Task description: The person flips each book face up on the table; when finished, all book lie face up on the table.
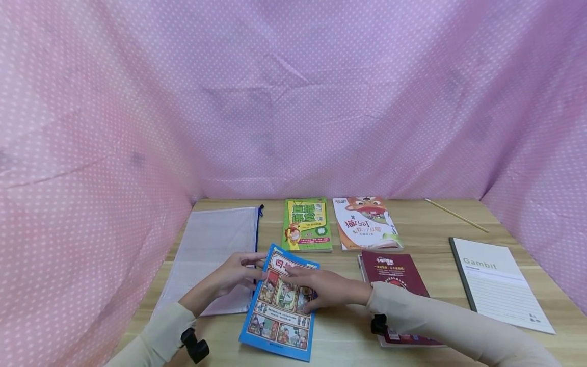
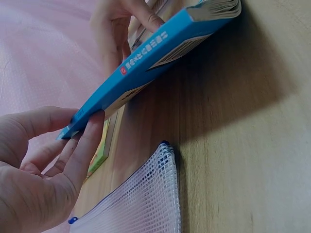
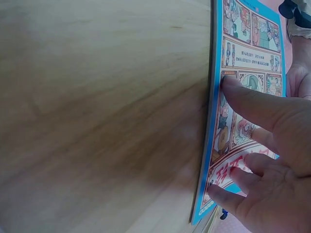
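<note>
A blue comic book (image 1: 283, 334) with a picture-panel cover is tilted, part of it raised off the table in the left wrist view. My left hand (image 1: 235, 275) pinches it at the spine side near the top corner; in the left wrist view, the left hand's fingers (image 2: 92, 131) lie on either side of the book's blue spine (image 2: 146, 51). Across the front cover rests my right hand (image 1: 327, 288), its fingers spread. The right wrist view has the right thumb (image 3: 252, 99) on the cover near one long edge, and the other fingertips touch the cover too.
A white mesh zipper pouch (image 1: 211, 244) lies left. Behind are a green book (image 1: 307, 224) and a white-orange book (image 1: 367, 224). A maroon book (image 1: 399, 267) sits under the right forearm. Farther right lie a notepad (image 1: 502, 283) and a pencil (image 1: 456, 215). Pink dotted cloth (image 1: 293, 127) surrounds the table.
</note>
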{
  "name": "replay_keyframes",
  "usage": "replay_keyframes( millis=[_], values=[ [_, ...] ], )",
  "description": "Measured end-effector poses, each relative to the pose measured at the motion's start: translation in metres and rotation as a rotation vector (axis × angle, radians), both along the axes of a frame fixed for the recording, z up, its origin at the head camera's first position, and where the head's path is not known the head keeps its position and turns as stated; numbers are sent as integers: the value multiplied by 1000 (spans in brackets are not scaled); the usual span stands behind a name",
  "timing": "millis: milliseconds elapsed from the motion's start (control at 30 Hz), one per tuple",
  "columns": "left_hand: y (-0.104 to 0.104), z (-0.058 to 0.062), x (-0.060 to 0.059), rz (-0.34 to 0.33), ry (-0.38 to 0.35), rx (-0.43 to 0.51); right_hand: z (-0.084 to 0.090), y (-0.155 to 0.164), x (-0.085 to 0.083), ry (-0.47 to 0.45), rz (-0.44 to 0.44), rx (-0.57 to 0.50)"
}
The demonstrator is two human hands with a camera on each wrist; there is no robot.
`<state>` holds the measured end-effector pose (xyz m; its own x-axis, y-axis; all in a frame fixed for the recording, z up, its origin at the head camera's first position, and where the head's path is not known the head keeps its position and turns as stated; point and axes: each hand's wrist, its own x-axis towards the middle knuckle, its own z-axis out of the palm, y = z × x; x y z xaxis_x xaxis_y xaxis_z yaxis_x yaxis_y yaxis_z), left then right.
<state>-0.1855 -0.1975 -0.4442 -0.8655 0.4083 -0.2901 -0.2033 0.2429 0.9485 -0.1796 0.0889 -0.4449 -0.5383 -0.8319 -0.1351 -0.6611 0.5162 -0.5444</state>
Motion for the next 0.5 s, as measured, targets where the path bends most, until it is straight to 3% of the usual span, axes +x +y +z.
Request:
replay_keyframes(
  millis=[500],
  values=[
    [2, -1, -3, 15, -3, -16, 5, 16, 5, 73, 24, 68]
  ],
)
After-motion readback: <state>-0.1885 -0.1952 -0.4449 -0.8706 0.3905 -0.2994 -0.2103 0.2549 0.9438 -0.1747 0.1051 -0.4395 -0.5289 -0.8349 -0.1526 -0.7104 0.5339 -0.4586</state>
